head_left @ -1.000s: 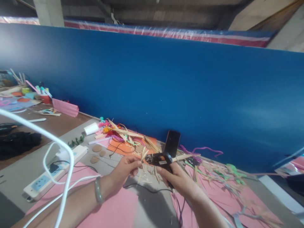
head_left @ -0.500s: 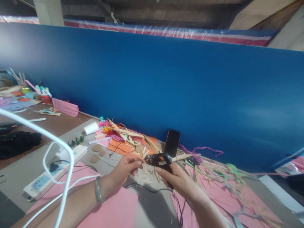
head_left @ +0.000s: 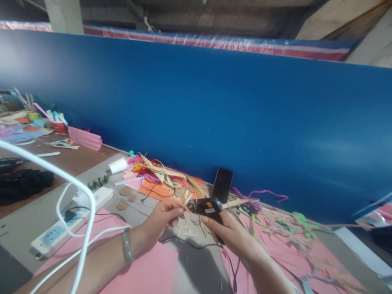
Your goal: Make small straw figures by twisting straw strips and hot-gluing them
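Blue panel (head_left: 196, 106) spans the back, behind the grey table (head_left: 190, 269). Pink sheet (head_left: 153, 265) lies flat under the left forearm. Power strip (head_left: 72, 222) sits left of it, white cables looping over. Right hand (head_left: 228, 228) is wrapped round the black tool (head_left: 206, 207), which is above the table, front end aimed at the left hand (head_left: 167, 214). Left hand is narrow, thumb and fingers pinched on the pale strips (head_left: 186, 197), tips fanned upward at the tool's front. Can't tell if tool touches them. Orange sheet (head_left: 151, 190) is beyond, under loose husks (head_left: 168, 171). Phone (head_left: 222, 185) leans on the panel. White cup (head_left: 118, 165) lies tipped; small brown discs (head_left: 125, 190) nearby.
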{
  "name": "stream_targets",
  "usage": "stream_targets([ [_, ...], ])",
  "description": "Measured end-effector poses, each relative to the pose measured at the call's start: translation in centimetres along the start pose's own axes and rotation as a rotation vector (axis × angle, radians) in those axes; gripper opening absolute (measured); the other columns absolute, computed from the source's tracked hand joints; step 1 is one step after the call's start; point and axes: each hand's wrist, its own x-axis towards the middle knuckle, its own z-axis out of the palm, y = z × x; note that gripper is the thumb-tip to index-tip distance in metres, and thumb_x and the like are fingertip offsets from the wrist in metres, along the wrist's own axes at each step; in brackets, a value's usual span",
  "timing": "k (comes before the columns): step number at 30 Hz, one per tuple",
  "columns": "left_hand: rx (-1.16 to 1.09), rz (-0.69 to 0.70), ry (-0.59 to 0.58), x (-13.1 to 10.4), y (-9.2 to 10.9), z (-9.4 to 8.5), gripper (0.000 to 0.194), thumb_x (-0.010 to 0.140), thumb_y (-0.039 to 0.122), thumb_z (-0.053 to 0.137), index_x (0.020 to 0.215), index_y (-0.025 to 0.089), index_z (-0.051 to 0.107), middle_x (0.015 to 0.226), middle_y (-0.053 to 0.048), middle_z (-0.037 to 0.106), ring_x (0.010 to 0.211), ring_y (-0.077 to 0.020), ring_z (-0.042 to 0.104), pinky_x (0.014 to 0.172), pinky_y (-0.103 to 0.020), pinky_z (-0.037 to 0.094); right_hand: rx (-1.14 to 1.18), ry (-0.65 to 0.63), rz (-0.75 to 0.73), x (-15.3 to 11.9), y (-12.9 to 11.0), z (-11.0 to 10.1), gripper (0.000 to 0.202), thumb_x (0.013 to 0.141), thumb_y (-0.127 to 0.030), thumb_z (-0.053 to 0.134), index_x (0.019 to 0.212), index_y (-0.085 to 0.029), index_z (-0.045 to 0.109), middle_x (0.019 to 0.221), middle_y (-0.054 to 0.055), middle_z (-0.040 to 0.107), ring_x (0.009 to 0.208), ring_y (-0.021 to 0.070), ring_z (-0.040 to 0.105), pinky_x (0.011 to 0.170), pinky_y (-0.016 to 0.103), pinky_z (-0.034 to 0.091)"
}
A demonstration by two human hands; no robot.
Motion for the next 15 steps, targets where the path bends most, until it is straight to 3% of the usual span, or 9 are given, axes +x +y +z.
stream_targets([
  [15, 0.008, -0.001, -0.003, -0.01, 0.10, -0.06, 0.029, 0.074, 0.039, 0.075, 0.066, 0.013, 0.066, 0.044, 0.005, 0.048, 0.040, -0.0048, 0.035, 0.042, -0.019, 0.021, 0.033, 0.026, 0.001, -0.14, -0.41, 0.10, 0.036, 0.087, -0.051, 0.055, 0.070, -0.020, 0.052, 0.050, -0.005, 0.046, 0.049, 0.0122, 0.044, 0.049, 0.024, 0.032],
])
